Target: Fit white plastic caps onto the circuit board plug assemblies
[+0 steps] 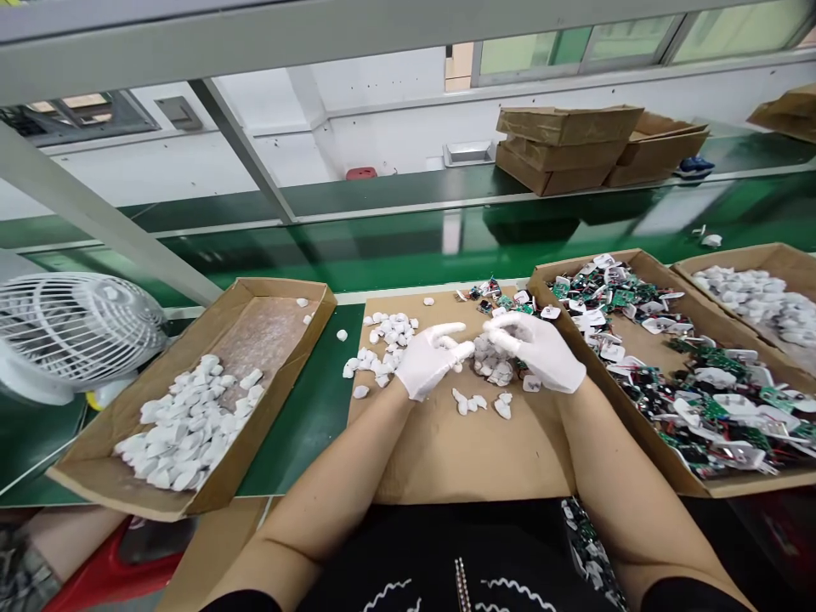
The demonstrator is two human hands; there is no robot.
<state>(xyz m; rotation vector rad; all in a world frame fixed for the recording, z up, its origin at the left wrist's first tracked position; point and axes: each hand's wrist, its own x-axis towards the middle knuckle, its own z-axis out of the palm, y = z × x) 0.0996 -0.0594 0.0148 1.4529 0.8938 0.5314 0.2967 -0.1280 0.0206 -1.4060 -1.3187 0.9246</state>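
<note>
Both hands wear white gloves and face each other above a brown cardboard sheet (433, 459). My left hand (428, 361) has its fingers bent inward; whatever sits between them is too small and white against the glove to name. Beside it lies a loose group of small white plastic pieces (392, 330). My right hand (541, 348) is closed at thumb and fingertips, its contents hidden. Under those fingertips is a heap of greyish-white pieces (492, 364), partly covered by the hand. A few white pieces (468, 403) lie nearer to me. Small green circuit boards with wires (490, 293) lie behind the heap.
On the left, a cardboard tray (286, 365) holds many white pieces, with a white fan (76, 327) beyond it. At right, one tray (643, 433) contains wired circuit boards, another (790, 255) white parts. Cardboard boxes (561, 153) stand on the back ledge. A metal frame crosses overhead.
</note>
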